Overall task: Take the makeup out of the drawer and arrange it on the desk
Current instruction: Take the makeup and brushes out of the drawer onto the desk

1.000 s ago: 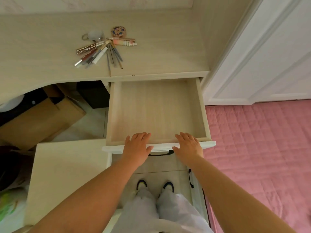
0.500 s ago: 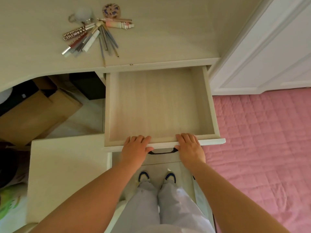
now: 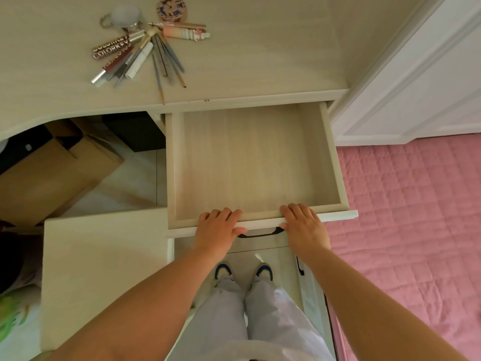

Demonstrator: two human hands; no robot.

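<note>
From the head view, the left hand and right hand rest with straight, relaxed fingers on the front edge of the pulled-out drawer, while the makeup lies clustered on the bench.

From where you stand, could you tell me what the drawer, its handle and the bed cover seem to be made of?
The drawer looks like pale wood-grain laminate board, matte, with fine streaks running front to back. Its handle appears to be dark metal or plastic; too little shows to tell. The bed cover looks like pink quilted fabric, given its stitched squares.
</note>
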